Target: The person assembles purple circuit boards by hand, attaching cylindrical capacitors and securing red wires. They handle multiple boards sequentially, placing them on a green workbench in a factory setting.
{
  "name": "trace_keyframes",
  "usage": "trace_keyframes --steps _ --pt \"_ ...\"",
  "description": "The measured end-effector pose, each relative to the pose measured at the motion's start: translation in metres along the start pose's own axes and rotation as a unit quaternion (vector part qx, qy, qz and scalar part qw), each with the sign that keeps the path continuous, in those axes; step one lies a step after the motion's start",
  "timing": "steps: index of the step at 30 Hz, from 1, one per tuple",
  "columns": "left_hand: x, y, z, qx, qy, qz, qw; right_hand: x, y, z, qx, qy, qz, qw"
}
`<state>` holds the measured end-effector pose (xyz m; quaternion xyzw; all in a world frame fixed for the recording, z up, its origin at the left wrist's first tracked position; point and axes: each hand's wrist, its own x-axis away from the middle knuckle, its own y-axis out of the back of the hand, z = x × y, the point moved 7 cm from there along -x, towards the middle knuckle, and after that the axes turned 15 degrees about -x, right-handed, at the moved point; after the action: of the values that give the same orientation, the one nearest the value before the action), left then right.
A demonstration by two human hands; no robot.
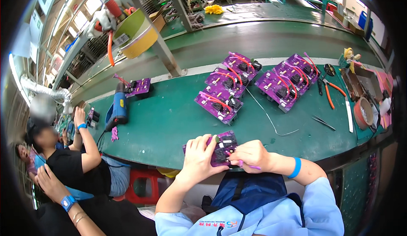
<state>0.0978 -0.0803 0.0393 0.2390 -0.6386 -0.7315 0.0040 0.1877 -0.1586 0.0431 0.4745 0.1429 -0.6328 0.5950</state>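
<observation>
My left hand (197, 158) grips a purple circuit board (227, 136) at the table's near edge, its fingers over the board's left side. Black block-shaped parts stand on the board, and a green round part sits by my fingertips. My right hand (253, 155) is closed at the board's right edge in a pinch. Out of its fingers pokes a thin pinkish-purple lead (255, 167), which looks like a sleeved wire. Where the lead's inner end goes is hidden by the fingers. Beyond my hands, several similar boards (217, 104) with red, pink-ended wires stand in two groups.
To the right lie tweezers (324, 123), orange-handled pliers (335, 92), a white strip (349, 115) and a round tub (363, 112). A thin wire (271, 119) crosses the green table. At left stand a blue heat gun (118, 108) and another board (140, 86); people sit close beside me.
</observation>
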Motion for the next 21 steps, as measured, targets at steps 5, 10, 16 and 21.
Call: trace_keyframes --steps 5,10,16,21 --pt "0.002 -0.002 -0.005 -0.007 0.004 -0.038 0.999 0.007 0.003 0.012 0.027 0.013 0.008 1.000" --pt "0.001 -0.005 -0.007 -0.025 -0.010 -0.057 0.998 0.018 0.002 0.013 0.027 -0.007 0.012 1.000" --pt "0.006 -0.007 -0.014 -0.041 -0.009 -0.043 0.998 0.035 0.001 0.018 0.044 0.004 0.033 0.998" --pt "0.008 0.015 0.009 0.034 0.032 -0.050 0.998 0.033 0.000 0.016 0.045 0.006 0.038 0.998"
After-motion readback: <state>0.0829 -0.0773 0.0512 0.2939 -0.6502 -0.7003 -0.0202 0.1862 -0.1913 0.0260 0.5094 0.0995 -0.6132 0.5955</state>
